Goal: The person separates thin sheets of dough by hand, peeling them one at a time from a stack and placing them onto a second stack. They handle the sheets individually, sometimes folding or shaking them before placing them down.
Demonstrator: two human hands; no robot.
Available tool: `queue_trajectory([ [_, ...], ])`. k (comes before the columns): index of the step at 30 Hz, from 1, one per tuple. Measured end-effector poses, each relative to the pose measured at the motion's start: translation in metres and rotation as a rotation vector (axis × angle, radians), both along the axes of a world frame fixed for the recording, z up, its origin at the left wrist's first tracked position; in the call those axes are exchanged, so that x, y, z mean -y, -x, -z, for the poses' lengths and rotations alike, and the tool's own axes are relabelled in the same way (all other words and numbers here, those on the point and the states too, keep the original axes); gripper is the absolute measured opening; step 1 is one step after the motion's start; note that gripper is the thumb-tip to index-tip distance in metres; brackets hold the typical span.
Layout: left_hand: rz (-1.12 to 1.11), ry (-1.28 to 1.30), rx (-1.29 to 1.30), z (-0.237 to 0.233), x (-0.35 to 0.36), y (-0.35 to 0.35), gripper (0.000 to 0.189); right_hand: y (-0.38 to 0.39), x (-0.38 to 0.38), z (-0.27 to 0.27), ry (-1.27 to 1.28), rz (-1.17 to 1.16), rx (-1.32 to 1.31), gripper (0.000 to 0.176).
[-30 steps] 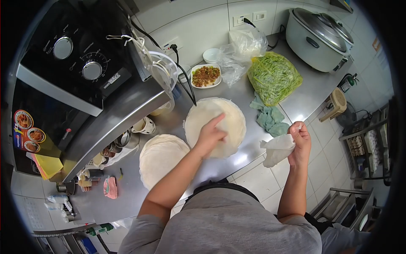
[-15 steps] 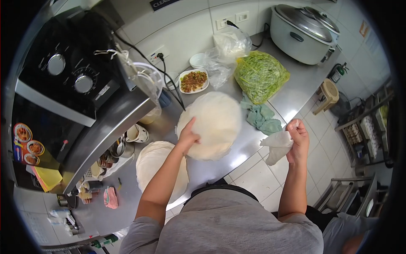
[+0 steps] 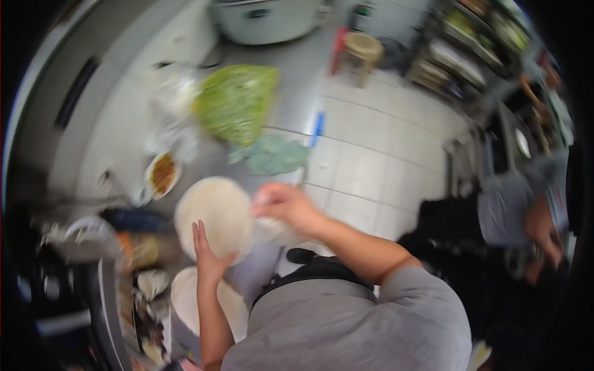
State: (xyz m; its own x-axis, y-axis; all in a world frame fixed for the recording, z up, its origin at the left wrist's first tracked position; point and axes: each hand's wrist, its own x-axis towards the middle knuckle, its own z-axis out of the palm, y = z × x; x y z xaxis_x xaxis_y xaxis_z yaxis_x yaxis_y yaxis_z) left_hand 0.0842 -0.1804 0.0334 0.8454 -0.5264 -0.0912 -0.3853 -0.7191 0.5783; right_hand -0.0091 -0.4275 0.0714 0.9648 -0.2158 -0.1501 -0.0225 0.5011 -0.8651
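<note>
A pale stack of thin round wrappers (image 3: 213, 207) lies on the steel counter. My left hand (image 3: 213, 263) rests at its near edge, fingers spread and holding nothing. Just right of the stack, my right hand (image 3: 288, 207) is closed in a pinch and smeared by motion. From it hangs a thin white sheet (image 3: 272, 230), too blurred to tell whether wrapper or cloth. A second pale round stack (image 3: 189, 297) sits nearer my body, partly behind my left forearm.
Beyond the stack are a crumpled green cloth (image 3: 275, 154), a plastic bag of green vegetables (image 3: 238, 102), and a dish of brown-and-green food (image 3: 163, 174). A large cooker (image 3: 266, 21) stands at the back. Another person (image 3: 507, 213) is at the right, across the tiled floor.
My view has turned to the right. My right hand has come in from the far right to the stack's edge with the white sheet. My left hand's fingers have spread.
</note>
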Motion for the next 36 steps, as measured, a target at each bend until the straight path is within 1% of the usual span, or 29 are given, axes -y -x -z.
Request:
queue_trajectory([
  [1,0.086,0.010,-0.033,0.000,0.017,0.014,0.119,0.001,-0.006,0.001,-0.031,-0.040,0.059,0.012],
  [3,0.315,0.422,-0.436,0.001,0.032,0.038,0.101,0.001,-0.018,0.001,-0.216,-0.070,0.127,0.012],
  [4,0.359,0.410,-0.459,0.001,0.036,0.042,0.101,0.005,-0.015,-0.002,-0.216,-0.020,0.121,0.012],
  [6,0.058,0.565,-0.512,-0.001,0.033,0.042,0.064,0.006,-0.014,-0.006,-0.327,-0.028,0.200,0.011],
  [7,0.080,0.553,-0.520,-0.005,0.029,0.038,0.064,0.007,-0.010,-0.003,-0.331,-0.003,0.203,0.011],
  [9,0.110,0.738,-0.555,-0.016,0.023,0.026,0.029,0.008,0.002,0.008,-0.265,0.149,0.159,0.008],
  [10,0.134,0.732,-0.569,-0.030,0.030,0.029,0.029,0.005,0.005,0.021,-0.153,0.205,0.120,0.012],
  [11,0.015,0.726,-0.536,-0.047,0.040,0.035,0.024,0.006,0.007,0.030,-0.148,0.237,0.117,0.012],
  [12,-0.103,0.717,-0.504,-0.056,0.049,0.039,0.020,0.008,0.007,0.040,0.145,0.374,0.063,0.016],
  [13,-0.042,0.639,-0.482,-0.059,0.047,0.032,0.023,0.013,0.007,0.043,0.439,0.502,-0.002,0.021],
  [14,-0.075,0.652,-0.512,-0.058,0.047,0.030,0.026,0.017,0.005,0.046,0.410,0.519,-0.022,0.028],
  [15,-0.113,0.664,-0.539,-0.058,0.045,0.029,0.029,0.023,0.002,0.049,0.410,0.538,-0.032,0.028],
  [17,-0.166,0.692,-0.630,-0.047,0.039,0.022,0.032,0.032,-0.004,0.054,0.408,0.370,-0.081,0.026],
  [18,-0.230,0.730,-0.709,-0.043,0.035,0.018,0.035,0.036,-0.004,0.064,0.478,0.120,-0.129,0.028],
  [19,-0.222,0.730,-0.712,-0.041,0.032,0.015,0.035,0.045,-0.001,0.049,0.482,-0.186,-0.225,0.031],
  [20,-0.297,0.864,-0.824,-0.039,0.030,0.013,0.038,0.054,0.003,0.034,0.480,-0.493,-0.320,0.035],
  [21,-0.374,0.997,-0.938,-0.037,0.028,0.013,0.041,0.060,-0.001,0.037,0.484,-0.487,-0.325,0.035],
  [22,-0.372,0.999,-0.943,-0.040,0.030,0.014,0.041,0.064,-0.010,0.045,0.373,-0.637,-0.338,0.039],
  [23,-0.407,1.071,-1.038,-0.048,0.033,0.016,0.043,0.069,-0.020,0.051,0.256,-0.789,-0.348,0.043],
  [24,-0.450,1.145,-1.128,-0.053,0.034,0.020,0.045,0.074,-0.029,0.057,0.256,-0.800,-0.347,0.043],
  [25,-0.470,1.159,-1.112,-0.051,0.034,0.023,0.045,0.079,-0.039,0.060,-0.051,-0.575,-0.262,0.043],
  [26,-0.374,1.125,-1.180,-0.045,0.030,0.025,0.046,0.081,-0.050,0.062,-0.353,-0.362,-0.172,0.044],
  [27,-0.291,1.096,-1.223,-0.039,0.022,0.025,0.046,0.080,-0.056,0.061,-0.465,-0.226,-0.163,0.048],
  [28,-0.320,1.113,-1.232,-0.032,0.016,0.027,0.046,0.078,-0.057,0.056,-0.575,-0.107,-0.159,0.053],
  [30,-0.352,1.163,-1.269,-0.026,0.006,0.037,0.047,0.071,-0.054,0.039,-0.629,0.021,-0.109,0.040],
  [32,-0.353,1.169,-1.295,-0.025,-0.005,0.044,0.047,0.063,-0.052,0.039,-0.516,0.091,-0.274,0.031],
  [33,-0.359,1.149,-1.287,-0.023,-0.009,0.045,0.047,0.056,-0.052,0.040,-0.507,0.027,-0.274,0.031],
  [34,-0.386,1.191,-1.244,-0.018,-0.010,0.043,0.047,0.050,-0.050,0.044,-0.437,0.047,-0.280,0.029],
  [36,-0.531,1.140,-1.147,-0.012,-0.012,0.031,0.045,0.021,-0.055,0.040,-0.352,0.018,-0.282,0.027],
])
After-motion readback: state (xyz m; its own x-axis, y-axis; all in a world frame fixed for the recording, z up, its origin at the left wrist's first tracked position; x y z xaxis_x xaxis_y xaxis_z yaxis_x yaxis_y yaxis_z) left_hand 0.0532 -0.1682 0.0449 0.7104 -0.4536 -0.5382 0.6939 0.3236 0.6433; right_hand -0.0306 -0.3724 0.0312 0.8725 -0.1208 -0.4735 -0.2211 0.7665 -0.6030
